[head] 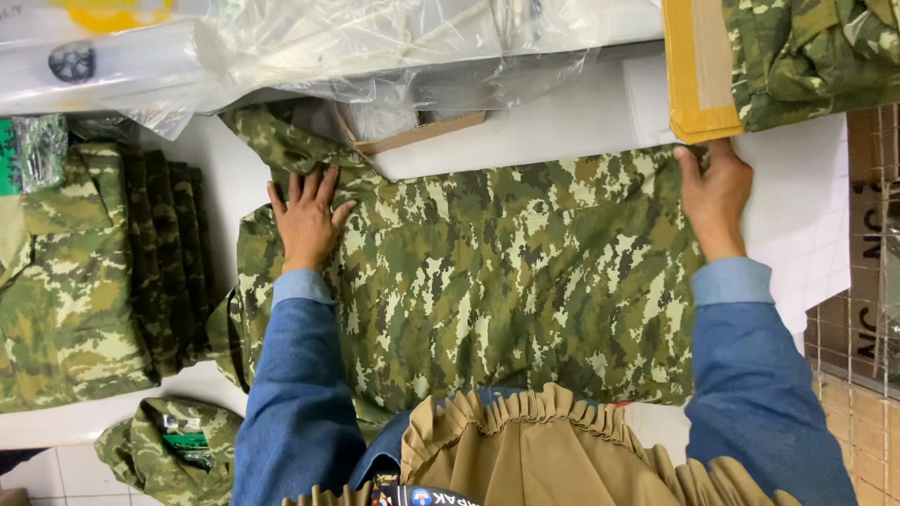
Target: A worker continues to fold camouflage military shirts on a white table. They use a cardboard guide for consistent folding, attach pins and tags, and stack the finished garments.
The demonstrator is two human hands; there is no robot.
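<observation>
Camouflage garment (487, 281) lies spread flat across the white table (562, 126), filling the centre of the frame. Left hand (307, 217), at centre left, rests palm down on the cloth with fingers spread and open, pressing near the collar end; it grasps nothing. Right hand (714, 199), at upper right, has its fingers curled over the garment's far right edge, pinching the fabric there. Both forearms wear blue sleeves (295, 394). Stack of folded camouflage garments (89, 272) sits at the left edge of the frame, apart from the spread piece. Clear plastic bags (309, 47) crowd the top of the frame. Cardboard box (698, 70) holding more camouflage cloth occupies the upper right corner, just above the right hand.
</observation>
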